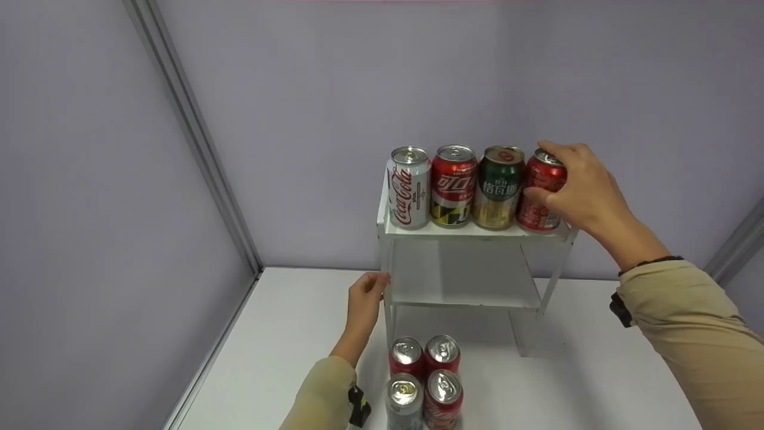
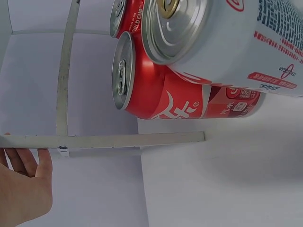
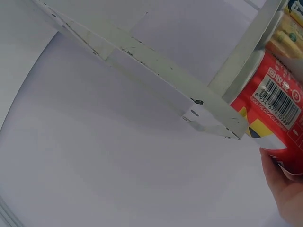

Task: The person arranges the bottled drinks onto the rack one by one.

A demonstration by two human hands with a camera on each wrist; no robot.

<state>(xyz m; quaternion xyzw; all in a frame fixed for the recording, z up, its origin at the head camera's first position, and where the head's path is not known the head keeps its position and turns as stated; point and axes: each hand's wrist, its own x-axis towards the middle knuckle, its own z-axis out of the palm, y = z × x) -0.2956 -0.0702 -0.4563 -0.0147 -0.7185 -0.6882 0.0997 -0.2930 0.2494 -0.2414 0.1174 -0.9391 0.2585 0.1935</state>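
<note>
On the top tier of a white rack (image 1: 477, 234), a red Coca-Cola can (image 1: 540, 200) stands upright at the right end. My right hand (image 1: 582, 188) grips this can, with fingers over its top and the thumb on its near side; in the right wrist view the can (image 3: 274, 101) shows a barcode. To its left stand a green and gold can (image 1: 499, 188), a red can with a yellow and black base (image 1: 453, 185) and a white Coca-Cola can (image 1: 409, 194). Lower down, my left hand (image 1: 365, 301) holds the rack's left upright (image 2: 104, 141), its fingertips partly hidden behind the bar.
Several cans stand grouped on the white table (image 1: 286, 334) before the rack's left side, among them a silver can (image 1: 404, 400) and a red can (image 1: 443, 400). The rack's middle shelf (image 1: 465, 275) lies below the top row. Pale walls (image 1: 322, 119) enclose the back and sides.
</note>
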